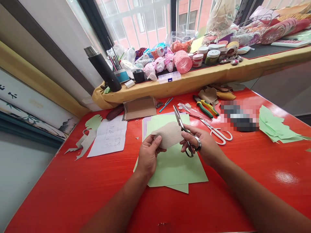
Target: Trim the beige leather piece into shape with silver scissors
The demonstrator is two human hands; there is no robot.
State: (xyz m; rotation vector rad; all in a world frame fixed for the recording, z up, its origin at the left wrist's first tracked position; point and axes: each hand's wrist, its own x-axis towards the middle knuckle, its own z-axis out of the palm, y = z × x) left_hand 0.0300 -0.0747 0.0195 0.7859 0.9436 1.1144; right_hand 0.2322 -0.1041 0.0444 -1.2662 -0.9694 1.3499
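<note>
Head view: the left hand pinches a beige leather scrap between thumb and fingers, raised above the green paper sheets, its edge within reach of steel scissors that the right hand grips closed-fingered through the bows.

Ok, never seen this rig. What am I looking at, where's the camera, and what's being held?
There's no machine here: those are a person's own bare hands. The single picture comes from a camera worn on their head, looking forward and down, so the forearms enter from the bottom.

The left hand holds a piece of beige textured material. The right hand holds steel scissors with the blades pointing up and away.

On the red table lie sheets of green paper under the hands, a white paper with sketches, white-handled scissors and green-handled pliers.
</note>
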